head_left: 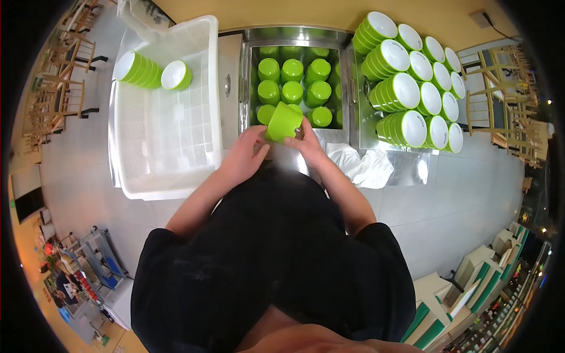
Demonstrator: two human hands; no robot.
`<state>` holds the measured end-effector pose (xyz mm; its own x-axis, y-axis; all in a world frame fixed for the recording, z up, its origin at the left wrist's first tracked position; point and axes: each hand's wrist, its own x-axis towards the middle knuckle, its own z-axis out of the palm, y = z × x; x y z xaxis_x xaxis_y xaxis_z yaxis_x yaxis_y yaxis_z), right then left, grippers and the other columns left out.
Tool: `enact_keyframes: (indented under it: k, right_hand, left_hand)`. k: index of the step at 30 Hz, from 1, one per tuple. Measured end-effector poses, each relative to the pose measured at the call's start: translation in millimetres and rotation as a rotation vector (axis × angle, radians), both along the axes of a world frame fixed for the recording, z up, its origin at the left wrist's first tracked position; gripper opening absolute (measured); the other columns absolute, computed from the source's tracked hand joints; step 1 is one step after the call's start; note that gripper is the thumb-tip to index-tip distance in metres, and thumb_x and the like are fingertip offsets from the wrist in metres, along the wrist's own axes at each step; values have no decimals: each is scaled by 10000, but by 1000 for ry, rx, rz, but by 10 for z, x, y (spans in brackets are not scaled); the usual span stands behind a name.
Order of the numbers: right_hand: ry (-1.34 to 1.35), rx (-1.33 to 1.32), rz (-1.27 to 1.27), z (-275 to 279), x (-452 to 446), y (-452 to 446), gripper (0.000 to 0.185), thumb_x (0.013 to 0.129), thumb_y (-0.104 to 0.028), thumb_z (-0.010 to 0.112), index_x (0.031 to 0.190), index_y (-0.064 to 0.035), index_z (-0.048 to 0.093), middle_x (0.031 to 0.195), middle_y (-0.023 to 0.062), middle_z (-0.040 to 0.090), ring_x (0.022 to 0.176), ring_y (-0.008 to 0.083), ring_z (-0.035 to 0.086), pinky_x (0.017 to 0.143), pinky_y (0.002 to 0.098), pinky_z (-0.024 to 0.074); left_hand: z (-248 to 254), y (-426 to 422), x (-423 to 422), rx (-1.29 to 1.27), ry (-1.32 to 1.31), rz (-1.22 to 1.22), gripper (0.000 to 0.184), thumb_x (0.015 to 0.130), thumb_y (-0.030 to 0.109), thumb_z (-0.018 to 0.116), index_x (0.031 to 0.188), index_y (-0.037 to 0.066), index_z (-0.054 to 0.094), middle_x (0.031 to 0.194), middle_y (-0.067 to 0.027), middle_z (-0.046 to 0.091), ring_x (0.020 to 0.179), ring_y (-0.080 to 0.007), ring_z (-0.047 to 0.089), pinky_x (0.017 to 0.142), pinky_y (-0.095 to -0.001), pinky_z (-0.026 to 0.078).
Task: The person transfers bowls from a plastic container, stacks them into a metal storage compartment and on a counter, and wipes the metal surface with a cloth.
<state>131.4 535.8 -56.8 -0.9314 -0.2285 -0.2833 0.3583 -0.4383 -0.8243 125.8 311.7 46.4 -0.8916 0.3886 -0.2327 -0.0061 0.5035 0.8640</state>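
A bright green cup is held tilted in front of me, over the near edge of a metal cabinet opening. My right hand grips its right side, the thumb across the lower part. At the cup's lower left edge, the fingers of my left hand hold it, with the thumb lower down. Beyond the hands, rows of upside-down green cups stand inside the metal-framed opening. The held cup partly covers the nearest row.
To the left is a white plastic basket with a nested stack of green-and-white cups and a single cup. Several cup stacks lie sideways on the steel counter at right. A white cloth lies by the near edge.
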Motion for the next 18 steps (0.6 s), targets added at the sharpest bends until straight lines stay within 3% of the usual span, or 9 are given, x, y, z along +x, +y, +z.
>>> enact_keyframes:
  k: [2, 4, 5, 6, 8, 9, 16, 18]
  right_hand:
    - [-34, 99, 22, -106, -155, 101, 987, 832, -72, 842, 1599, -8, 223, 1474, 158, 506, 1317, 260, 557, 1079, 391, 488]
    - [70, 409, -14, -471, -371, 242, 966, 807, -106, 871, 1565, 6, 282, 1431, 174, 538, 1272, 260, 587, 1045, 384, 509]
    - [34, 471, -16, -617, -501, 333, 983, 754, -199, 923, 1522, 21, 350, 1405, 203, 553, 1278, 296, 581, 1065, 393, 494]
    - [30, 483, 9, -660, -643, 426, 983, 754, -199, 923, 1522, 21, 350, 1405, 203, 553, 1278, 296, 581, 1065, 393, 494]
    - [134, 975, 59, -722, -935, 584, 1005, 714, -286, 942, 1494, 33, 394, 1399, 243, 549, 1298, 355, 560, 1099, 425, 468]
    - [150, 1084, 78, -761, -1088, 628, 1059, 683, -375, 945, 1490, 47, 404, 1400, 285, 531, 1320, 409, 525, 1125, 453, 441]
    - [234, 1331, 205, -992, -2269, 352, 1129, 679, -410, 936, 1520, 69, 356, 1422, 310, 491, 1329, 429, 509, 1131, 450, 442]
    - [288, 1328, 252, -1068, -2556, 151, 1126, 669, -443, 934, 1521, 34, 374, 1405, 296, 500, 1290, 429, 544, 1088, 467, 478]
  left_hand:
    - [74, -130, -45, -159, 467, -39, 486, 900, 85, 724, 1352, 16, 559, 1295, -202, 596, 1167, -355, 621, 1000, -445, 519]
    - [137, -234, -127, -254, 572, 8, 500, 865, 69, 727, 1338, 25, 569, 1315, -192, 589, 1232, -374, 575, 1066, -478, 467]
    - [134, -282, -164, -356, 685, 41, 516, 831, 52, 729, 1324, 33, 578, 1336, -181, 582, 1297, -393, 528, 1132, -512, 416]
    - [103, -322, -192, -352, 670, 65, 516, 831, 52, 729, 1324, 33, 578, 1336, -181, 582, 1297, -393, 528, 1132, -512, 416]
    - [24, -395, -235, -411, 652, 48, 497, 808, 53, 729, 1290, 48, 607, 1369, -169, 582, 1328, -396, 509, 1170, -537, 356]
    - [-22, -434, -247, -417, 677, 13, 459, 803, 77, 742, 1248, 56, 629, 1333, -151, 600, 1319, -370, 524, 1178, -539, 361]
    - [-21, -444, -294, -399, 572, 90, 398, 785, 89, 756, 1174, 83, 667, 1225, -91, 649, 1270, -303, 567, 1186, -535, 360]
    - [-24, -459, -297, -395, 566, 63, 384, 783, 87, 759, 1157, 97, 673, 1214, -77, 654, 1250, -287, 578, 1183, -532, 364]
